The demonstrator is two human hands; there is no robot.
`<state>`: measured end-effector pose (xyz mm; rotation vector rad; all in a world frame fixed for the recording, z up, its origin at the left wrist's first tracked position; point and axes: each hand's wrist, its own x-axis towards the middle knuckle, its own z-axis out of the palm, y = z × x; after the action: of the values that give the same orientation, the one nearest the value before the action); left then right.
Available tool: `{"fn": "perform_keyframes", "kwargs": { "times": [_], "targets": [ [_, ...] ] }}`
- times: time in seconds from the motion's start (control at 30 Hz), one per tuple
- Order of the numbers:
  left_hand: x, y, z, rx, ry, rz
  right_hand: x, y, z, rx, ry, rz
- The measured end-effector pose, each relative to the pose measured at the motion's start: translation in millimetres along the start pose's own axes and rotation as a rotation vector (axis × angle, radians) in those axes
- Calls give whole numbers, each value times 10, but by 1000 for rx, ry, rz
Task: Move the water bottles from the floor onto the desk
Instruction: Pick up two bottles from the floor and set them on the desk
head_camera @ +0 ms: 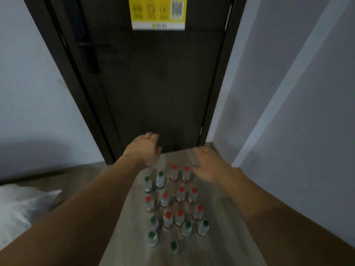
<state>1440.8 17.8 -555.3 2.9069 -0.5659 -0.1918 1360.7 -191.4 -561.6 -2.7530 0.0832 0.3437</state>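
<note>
Wood-grain floor (221,217); upright water bottles (180,194) clustered on it, red- and green-capped

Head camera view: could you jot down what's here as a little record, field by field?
Bottles: upright water bottles clustered on the wooden floor
Caps: red and green
Left hand: open, above the bottles, holding nothing
Right hand: open, above the bottles, holding nothing
Background: dark closed door with a yellow notice
Desk: not in view

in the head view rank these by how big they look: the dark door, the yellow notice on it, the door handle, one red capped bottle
Largest to smallest as they appear:
1. dark door
2. yellow notice, though its top is cut off by the frame
3. door handle
4. red capped bottle

The handle and bottle look close, and the bottle is seen steeply from above, so that pair is unsure.
</note>
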Motion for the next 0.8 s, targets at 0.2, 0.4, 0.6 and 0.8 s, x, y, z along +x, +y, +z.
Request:
{"fn": "perform_keyframes", "kwargs": {
  "times": [0.2, 0.4, 0.6, 0.8],
  "targets": [
    [161, -422, 2099, 10, -83, -6, 405, 723, 1953, 54, -41, 3],
    [85, -758, 4108, -62, -74, -22, 642, 1306, 3703, 69, -56, 35],
    [-446, -997, 5517, -156, -128, -43, 593, 1505, 4672, 104, -48, 8],
    [-748, -1062, 5957, -205, -22, -103, 368, 1556, 5180, 120, 30, 70]
  ]
}}
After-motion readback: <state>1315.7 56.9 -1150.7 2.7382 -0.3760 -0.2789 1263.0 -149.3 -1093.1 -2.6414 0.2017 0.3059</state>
